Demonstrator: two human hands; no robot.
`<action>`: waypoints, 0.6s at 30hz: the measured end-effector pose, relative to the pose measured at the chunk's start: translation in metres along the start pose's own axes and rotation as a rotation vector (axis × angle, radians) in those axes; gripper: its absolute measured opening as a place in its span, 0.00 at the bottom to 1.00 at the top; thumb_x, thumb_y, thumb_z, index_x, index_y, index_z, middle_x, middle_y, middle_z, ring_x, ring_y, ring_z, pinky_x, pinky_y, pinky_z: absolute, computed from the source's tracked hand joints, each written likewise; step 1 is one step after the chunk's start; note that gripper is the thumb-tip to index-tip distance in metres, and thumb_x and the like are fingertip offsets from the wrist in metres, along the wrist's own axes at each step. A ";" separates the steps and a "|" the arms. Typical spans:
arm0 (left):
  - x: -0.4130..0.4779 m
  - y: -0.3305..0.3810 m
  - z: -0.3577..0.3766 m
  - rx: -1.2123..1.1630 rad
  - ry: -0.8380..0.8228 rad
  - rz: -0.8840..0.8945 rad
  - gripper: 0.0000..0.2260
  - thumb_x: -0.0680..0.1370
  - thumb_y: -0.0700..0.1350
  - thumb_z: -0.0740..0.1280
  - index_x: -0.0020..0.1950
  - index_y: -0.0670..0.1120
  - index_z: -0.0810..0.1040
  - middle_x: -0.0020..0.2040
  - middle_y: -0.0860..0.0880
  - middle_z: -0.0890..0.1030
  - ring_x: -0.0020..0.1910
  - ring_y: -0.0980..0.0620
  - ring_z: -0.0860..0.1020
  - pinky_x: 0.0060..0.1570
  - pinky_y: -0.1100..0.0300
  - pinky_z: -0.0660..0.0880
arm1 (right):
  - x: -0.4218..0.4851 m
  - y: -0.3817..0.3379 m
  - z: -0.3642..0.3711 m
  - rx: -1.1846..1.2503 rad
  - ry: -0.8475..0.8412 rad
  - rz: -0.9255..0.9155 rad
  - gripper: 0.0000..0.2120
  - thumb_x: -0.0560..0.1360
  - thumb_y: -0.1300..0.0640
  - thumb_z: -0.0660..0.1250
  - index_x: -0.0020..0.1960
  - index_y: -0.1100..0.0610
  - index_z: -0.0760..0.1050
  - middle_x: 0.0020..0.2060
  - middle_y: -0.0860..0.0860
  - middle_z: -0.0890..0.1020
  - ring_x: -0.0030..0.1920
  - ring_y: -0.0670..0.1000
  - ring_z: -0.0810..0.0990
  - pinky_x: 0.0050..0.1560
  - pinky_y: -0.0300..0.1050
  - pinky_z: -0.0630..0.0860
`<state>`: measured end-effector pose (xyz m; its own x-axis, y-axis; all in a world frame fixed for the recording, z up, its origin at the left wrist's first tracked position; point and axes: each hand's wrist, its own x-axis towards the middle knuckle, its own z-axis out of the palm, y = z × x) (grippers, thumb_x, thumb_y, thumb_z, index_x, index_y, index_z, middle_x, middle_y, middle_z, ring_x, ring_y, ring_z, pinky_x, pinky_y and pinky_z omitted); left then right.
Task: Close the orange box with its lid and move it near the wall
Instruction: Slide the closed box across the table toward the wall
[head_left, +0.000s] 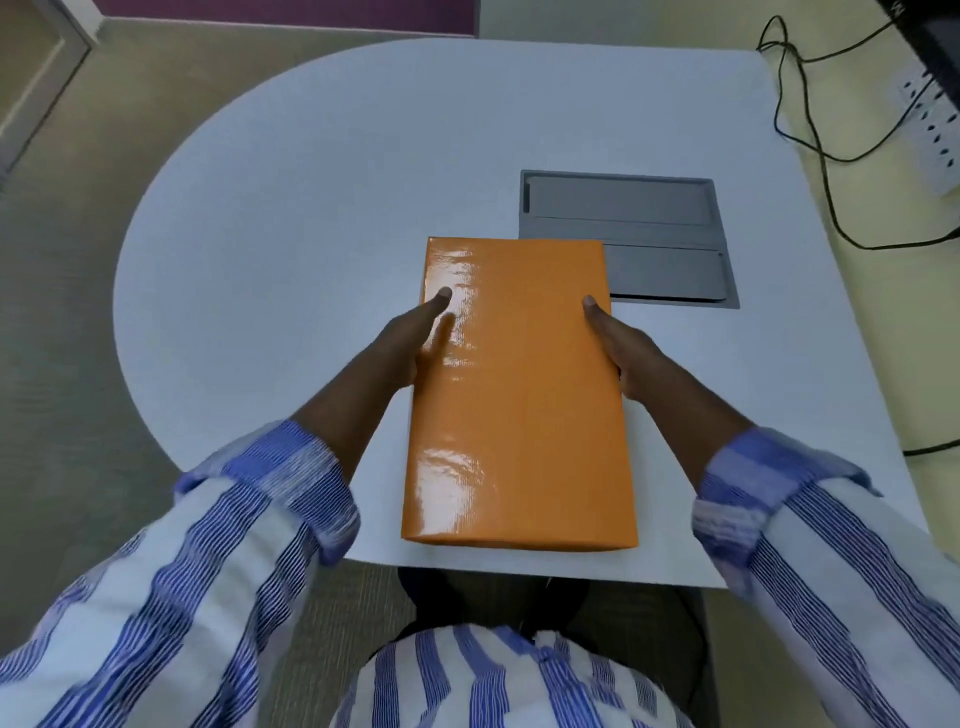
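A glossy orange box (519, 405) lies on the white table (311, 208) near its front edge, long side pointing away from me, with its lid on top. My left hand (410, 343) grips the box's left side, thumb resting on the lid. My right hand (623, 353) grips the right side, thumb on the lid edge. The fingers of both hands are hidden under or behind the box sides.
A grey recessed cable hatch (623, 228) sits in the table just beyond the box, partly covered by its far right corner. Black cables (810, 130) and a white power strip (930, 130) lie on the floor at right. The table's rounded end is at left.
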<state>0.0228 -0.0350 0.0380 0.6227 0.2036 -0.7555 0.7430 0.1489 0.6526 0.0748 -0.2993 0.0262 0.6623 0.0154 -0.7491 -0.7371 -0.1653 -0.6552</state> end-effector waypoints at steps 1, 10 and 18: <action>0.007 0.000 0.003 -0.022 0.011 -0.010 0.41 0.72 0.68 0.71 0.77 0.47 0.67 0.77 0.41 0.68 0.72 0.35 0.70 0.70 0.38 0.70 | 0.007 -0.003 0.002 0.013 0.010 0.004 0.30 0.68 0.31 0.72 0.58 0.53 0.76 0.54 0.54 0.83 0.48 0.54 0.84 0.43 0.52 0.80; 0.033 -0.011 0.008 0.015 0.098 0.022 0.32 0.72 0.63 0.73 0.67 0.43 0.75 0.62 0.43 0.80 0.60 0.39 0.80 0.64 0.41 0.77 | 0.035 0.000 0.004 0.045 0.065 0.031 0.28 0.64 0.31 0.76 0.49 0.52 0.77 0.53 0.55 0.84 0.50 0.57 0.84 0.48 0.56 0.80; 0.034 -0.005 0.004 0.044 0.103 0.060 0.34 0.73 0.62 0.73 0.70 0.43 0.72 0.62 0.44 0.78 0.59 0.41 0.78 0.64 0.42 0.76 | 0.022 -0.001 -0.001 0.045 0.064 0.015 0.38 0.64 0.29 0.74 0.64 0.55 0.77 0.52 0.53 0.84 0.50 0.55 0.85 0.45 0.53 0.82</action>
<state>0.0414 -0.0331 0.0083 0.6391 0.3099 -0.7039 0.7169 0.0915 0.6912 0.0899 -0.2994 0.0108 0.6573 -0.0502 -0.7520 -0.7514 -0.1202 -0.6488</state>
